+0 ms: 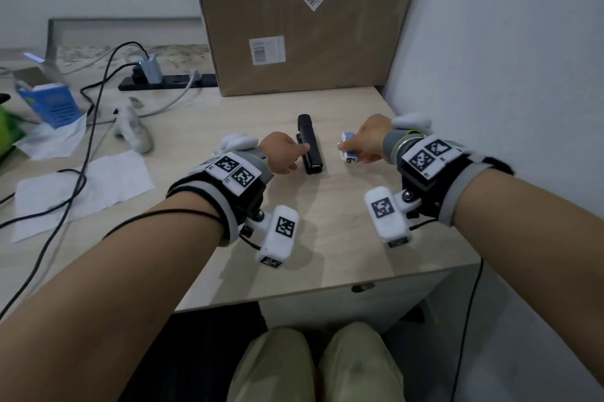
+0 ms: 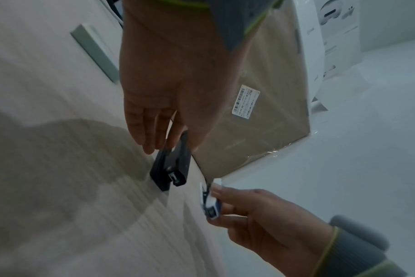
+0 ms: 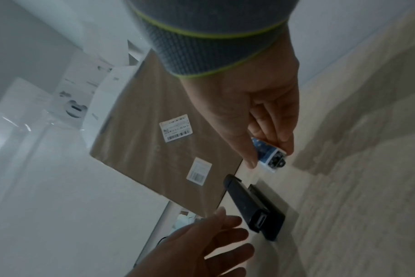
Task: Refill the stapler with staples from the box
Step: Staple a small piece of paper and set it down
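A black stapler point(image 1: 310, 143) lies closed on the light wooden desk point(image 1: 327, 238), its length running away from me. My left hand point(image 1: 302, 150) reaches it from the left with straight, spread fingers point(image 3: 225, 226) and grips nothing. In the left wrist view the left hand point(image 2: 172, 148) hovers at the stapler point(image 2: 171, 166), its thumb and fingers either side of the far end. To the right of the stapler my right hand point(image 1: 346, 148) pinches a small blue and white staple box point(image 1: 349, 140) just above the desk. The box point(image 3: 271, 159) has an open end facing the stapler point(image 3: 254, 206).
A big cardboard carton point(image 1: 304, 16) stands just behind the stapler. A wall point(image 1: 490, 74) closes the right side. On the left are a power strip point(image 1: 170, 81) with trailing cables, a blue packet point(image 1: 52, 104), white papers point(image 1: 81, 186) and a pale controller point(image 1: 134, 130).
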Available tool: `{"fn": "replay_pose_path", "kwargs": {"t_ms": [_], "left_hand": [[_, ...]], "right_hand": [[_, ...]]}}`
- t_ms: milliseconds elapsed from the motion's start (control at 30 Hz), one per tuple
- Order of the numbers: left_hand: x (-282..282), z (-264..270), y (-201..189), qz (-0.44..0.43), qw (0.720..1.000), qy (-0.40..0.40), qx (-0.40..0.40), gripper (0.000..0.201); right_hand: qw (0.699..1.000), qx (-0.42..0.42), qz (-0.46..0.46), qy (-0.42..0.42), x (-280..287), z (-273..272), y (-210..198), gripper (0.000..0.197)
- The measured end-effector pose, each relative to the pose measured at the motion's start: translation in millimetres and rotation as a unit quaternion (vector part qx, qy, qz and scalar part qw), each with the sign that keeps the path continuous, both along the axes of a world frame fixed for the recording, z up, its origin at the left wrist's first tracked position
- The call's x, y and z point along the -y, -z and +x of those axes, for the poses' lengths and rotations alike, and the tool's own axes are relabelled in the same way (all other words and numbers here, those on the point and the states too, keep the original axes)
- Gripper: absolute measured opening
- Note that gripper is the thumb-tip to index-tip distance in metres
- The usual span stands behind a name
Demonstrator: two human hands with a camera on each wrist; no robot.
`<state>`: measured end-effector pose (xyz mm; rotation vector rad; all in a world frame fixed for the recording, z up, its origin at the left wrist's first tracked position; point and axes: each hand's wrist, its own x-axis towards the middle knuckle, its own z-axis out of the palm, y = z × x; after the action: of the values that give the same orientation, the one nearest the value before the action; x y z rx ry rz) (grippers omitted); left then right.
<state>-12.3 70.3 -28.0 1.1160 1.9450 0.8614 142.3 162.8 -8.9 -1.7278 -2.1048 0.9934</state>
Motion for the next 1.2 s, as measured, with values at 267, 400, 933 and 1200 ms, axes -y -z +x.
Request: {"fn": "replay_pose_path", "kwargs": {"t_ms": [267, 400, 933, 1200], "left_hand": [[-25, 4, 8, 0.011, 1.0, 0.003, -0.004, 0.022], [-31, 3, 13, 0.015, 1.0, -0.005, 0.011, 0.038], [-53, 20, 8, 0.035, 0.999, -0.03, 0.019, 0.057], [0, -81, -19, -0.053, 0.972, -0.054, -0.223, 0.054]], "right_hand": [[0.989, 0.13, 0.063, -0.018, -25, -28, 22, 0.05], [0.994, 0.092, 0.057, -0.028, -34, -30, 32, 0.044], [0.996, 0.064, 0.056, -0.025, -54, -6, 30, 0.041], [0.987, 0.014, 0.159, -0.013, -31, -11, 9, 0.029]]}}
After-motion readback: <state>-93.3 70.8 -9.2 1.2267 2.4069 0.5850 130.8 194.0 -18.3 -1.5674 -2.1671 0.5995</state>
